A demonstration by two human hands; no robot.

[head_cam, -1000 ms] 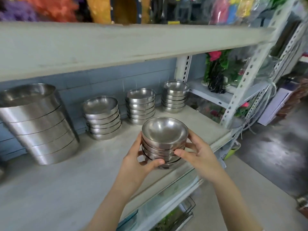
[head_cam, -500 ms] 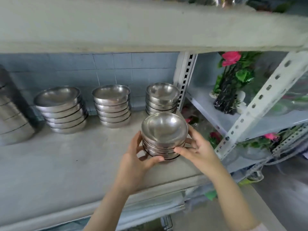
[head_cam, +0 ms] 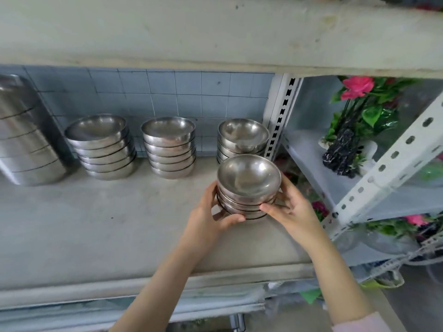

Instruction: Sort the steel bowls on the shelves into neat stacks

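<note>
A short stack of small steel bowls (head_cam: 248,180) sits toward the right end of the grey shelf (head_cam: 96,224). My left hand (head_cam: 211,219) grips its left side, thumb curled under the front. My right hand (head_cam: 291,207) grips its right side, fingers wrapped behind. Directly behind stands another stack of small bowls (head_cam: 242,137), close to the held one. Further left along the tiled wall are a stack of medium bowls (head_cam: 169,147) and a stack of wider bowls (head_cam: 102,146).
A tall stack of large steel pots (head_cam: 21,137) stands at the far left. A white perforated upright (head_cam: 278,121) rises just right of the rear bowl stack. The upper shelf board (head_cam: 215,32) hangs low overhead. Artificial flowers (head_cam: 357,111) fill the neighbouring shelf.
Both hands have carried the stack inward from the shelf's front edge toward the rear small-bowl stack. The view has swung right, so the pots slid to the left edge.
</note>
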